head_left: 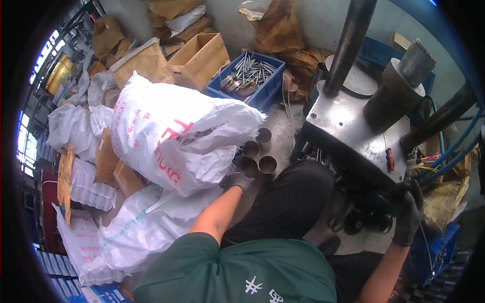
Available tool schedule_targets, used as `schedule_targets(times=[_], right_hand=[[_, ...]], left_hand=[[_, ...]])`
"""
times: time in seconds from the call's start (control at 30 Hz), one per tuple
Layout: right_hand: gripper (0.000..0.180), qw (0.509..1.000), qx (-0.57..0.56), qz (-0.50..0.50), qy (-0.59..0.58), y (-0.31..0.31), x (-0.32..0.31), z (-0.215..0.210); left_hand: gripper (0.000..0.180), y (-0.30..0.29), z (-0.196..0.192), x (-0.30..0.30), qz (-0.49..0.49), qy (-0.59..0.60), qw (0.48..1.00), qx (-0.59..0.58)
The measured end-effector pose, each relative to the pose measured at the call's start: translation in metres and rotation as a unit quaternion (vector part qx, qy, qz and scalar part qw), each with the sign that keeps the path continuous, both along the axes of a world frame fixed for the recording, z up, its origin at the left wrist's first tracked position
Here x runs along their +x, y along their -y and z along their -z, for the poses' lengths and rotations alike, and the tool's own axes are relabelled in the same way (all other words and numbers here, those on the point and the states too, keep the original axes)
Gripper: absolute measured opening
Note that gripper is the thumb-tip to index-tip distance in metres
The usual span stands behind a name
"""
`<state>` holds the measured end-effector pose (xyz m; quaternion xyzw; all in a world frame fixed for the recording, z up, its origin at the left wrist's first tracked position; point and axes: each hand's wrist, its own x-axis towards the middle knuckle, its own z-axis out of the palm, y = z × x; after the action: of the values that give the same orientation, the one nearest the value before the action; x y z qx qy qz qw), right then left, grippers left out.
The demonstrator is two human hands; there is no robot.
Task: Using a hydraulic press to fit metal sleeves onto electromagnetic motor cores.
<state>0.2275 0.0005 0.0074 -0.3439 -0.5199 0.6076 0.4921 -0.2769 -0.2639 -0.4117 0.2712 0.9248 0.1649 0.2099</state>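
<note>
My left hand point(242, 182), in a grey glove, reaches down beside a white woven sack point(151, 116). It is at the nearest of several short, hollow metal sleeves point(267, 164) that stand on the floor; its fingers are mostly hidden, so I cannot tell whether it grips that sleeve. My right hand point(408, 217), in a dark grey glove, is raised at the near right corner of a metal press point(348, 118). Its visible fingers point upward and apart, with no held thing visible. On the press plate stand a thick dark cylinder point(386, 103) and a red-handled screwdriver point(390, 159).
Behind the sack, a blue crate point(275, 63) holds many metal rods, next to a wooden box point(199, 58). More white sacks point(131, 237) lie to the left. Steel columns point(348, 45) rise from the press. Blue hoses point(457, 144) and a blue bin point(437, 252) are at right.
</note>
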Motion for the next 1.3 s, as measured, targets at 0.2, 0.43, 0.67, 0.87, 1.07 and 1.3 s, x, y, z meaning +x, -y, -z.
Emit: schedule_targets(times=[0.2, 0.43, 0.67, 0.87, 1.07, 1.3], right_hand=[[0.029, 0.983, 0.068, 0.019, 0.168, 0.003, 0.02, -0.002], [0.027, 0.969, -0.018, -0.139, 0.205, 0.017, -0.009, 0.029], [0.078, 0.954, -0.114, -0.277, 0.022, 0.054, -0.037, -0.016], [0.09, 0.939, -0.159, -0.271, -0.141, 0.015, -0.025, 0.002], [0.076, 0.971, 0.14, -0.158, 0.111, -0.009, -0.054, -0.005], [0.096, 0.935, -0.275, -0.141, -0.173, 0.013, -0.04, -0.025]], left_hand=[[0.034, -0.038, -0.06, 0.033, -0.031, 0.057, 0.995, 0.075], [0.035, 0.009, -0.176, 0.01, -0.025, 0.146, 0.948, 0.282], [0.047, -0.095, -0.363, 0.017, 0.023, 0.267, 0.783, 0.561], [0.075, -0.223, -0.449, 0.146, 0.105, 0.651, 0.547, 0.516], [0.07, -0.279, -0.418, 0.243, 0.135, 0.778, 0.447, 0.421], [0.079, -0.281, -0.397, 0.282, 0.171, 0.787, 0.439, 0.398]])
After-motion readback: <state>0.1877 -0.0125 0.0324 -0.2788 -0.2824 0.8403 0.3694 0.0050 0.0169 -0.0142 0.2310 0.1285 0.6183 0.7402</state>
